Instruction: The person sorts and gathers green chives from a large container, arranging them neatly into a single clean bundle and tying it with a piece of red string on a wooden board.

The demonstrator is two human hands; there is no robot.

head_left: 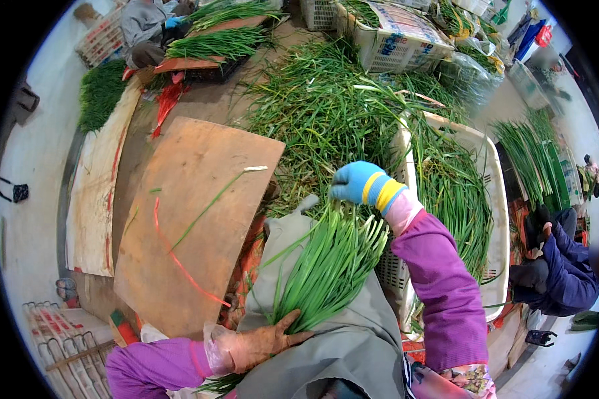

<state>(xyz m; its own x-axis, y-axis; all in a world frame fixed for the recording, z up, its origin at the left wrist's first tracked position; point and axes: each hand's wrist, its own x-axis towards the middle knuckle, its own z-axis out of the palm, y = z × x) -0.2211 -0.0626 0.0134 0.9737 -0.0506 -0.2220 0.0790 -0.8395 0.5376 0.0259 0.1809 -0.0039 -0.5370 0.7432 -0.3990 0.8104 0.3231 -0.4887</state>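
A bunch of garlic chives [329,256] lies across my lap on a grey apron [339,346], its white stalk ends pointing away from me. My left hand [263,344], bare, is closed around the green leaf end, thumb and fingers pressed on the leaves. At the far end, my right hand [361,183], in a blue knit glove with yellow stripes, has its fingers curled together at the pale stalk tips. The glove partly hides what it pinches there. Purple sleeves cover both forearms.
To my left lies a wooden board [193,213] with a red tie [180,256] and one loose stalk. Loose greens [319,100] are heaped ahead. A white crate [499,219] of chives stands at my right. Other people work at the far left and right, the latter in dark blue [566,272].
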